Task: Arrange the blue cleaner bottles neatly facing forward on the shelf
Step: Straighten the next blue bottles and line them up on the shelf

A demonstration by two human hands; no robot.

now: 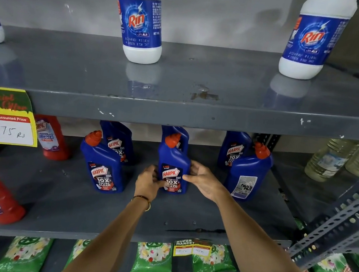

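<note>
Both hands, left hand [148, 180] and right hand [201, 178], clamp the centre-frame Harpic bottle [173, 164] low on its sides; rigid, slick plastic, probably liquid-heavy, so low grip suits.

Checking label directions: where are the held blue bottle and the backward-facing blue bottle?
held blue bottle [174, 157], head view, upper body below the cap.
backward-facing blue bottle [244, 185], head view, white back label.

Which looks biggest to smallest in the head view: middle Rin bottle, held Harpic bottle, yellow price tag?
1. middle Rin bottle, though cropped at the top.
2. held Harpic bottle and yellow price tag: too close to rank; distances differ.
</note>
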